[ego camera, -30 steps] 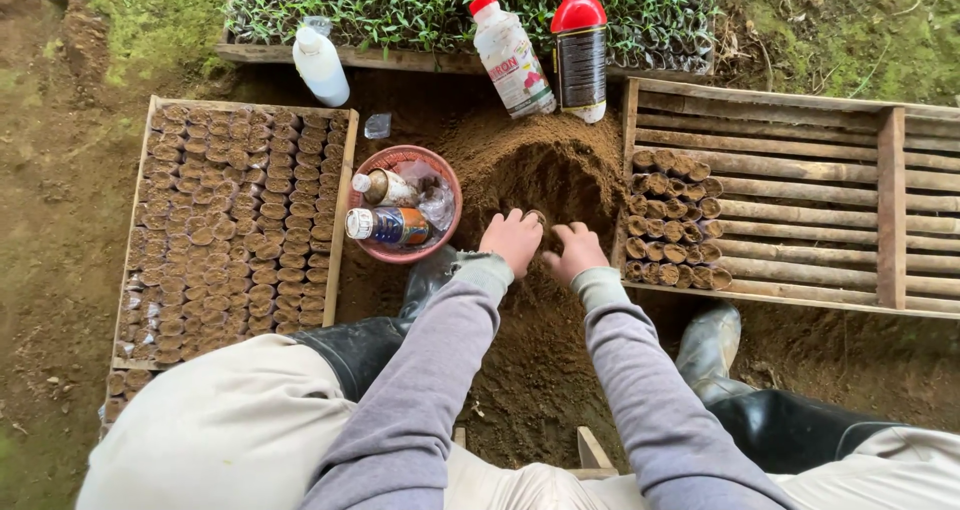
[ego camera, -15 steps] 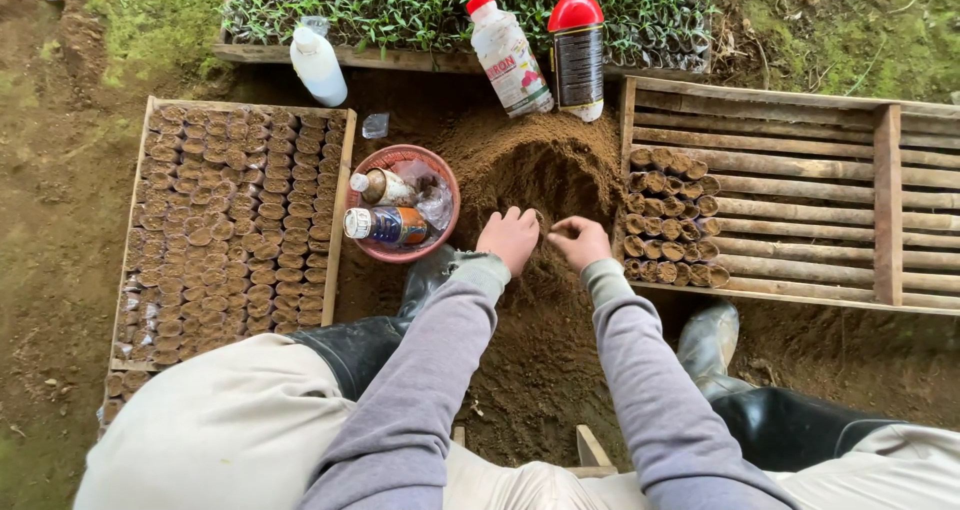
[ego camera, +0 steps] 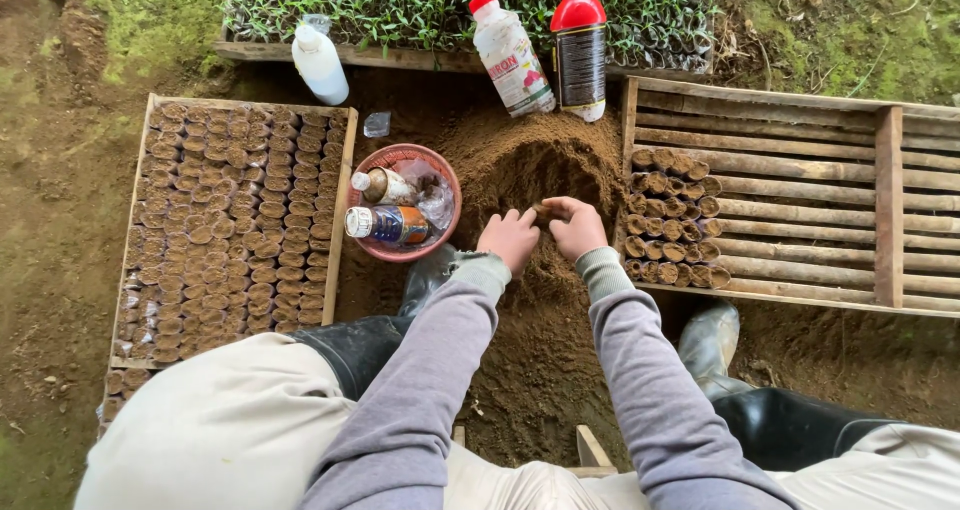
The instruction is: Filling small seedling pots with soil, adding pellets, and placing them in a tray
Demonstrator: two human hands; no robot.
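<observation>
My left hand (ego camera: 509,237) and my right hand (ego camera: 577,226) meet over a heap of brown soil (ego camera: 545,170), and together they hold a small soil-filled tube (ego camera: 545,211) between the fingers. Both hands are dirty with earth. To the right, a slatted wooden tray (ego camera: 800,200) holds several filled tubes (ego camera: 672,220) stacked at its left end, close to my right hand. On the left a wooden tray (ego camera: 235,220) is packed with rows of filled tubes.
A pink basket (ego camera: 405,202) with two small bottles sits left of the heap. Behind stand a white bottle (ego camera: 320,62), a clear bottle with red cap (ego camera: 512,55), a dark bottle with red cap (ego camera: 580,45) and a seedling bed (ego camera: 450,5). My rubber boots (ego camera: 765,410) flank the soil.
Both hands have lifted out of the soil heap and come together around a small tube; earlier they were pressed palms down into the loose earth.
</observation>
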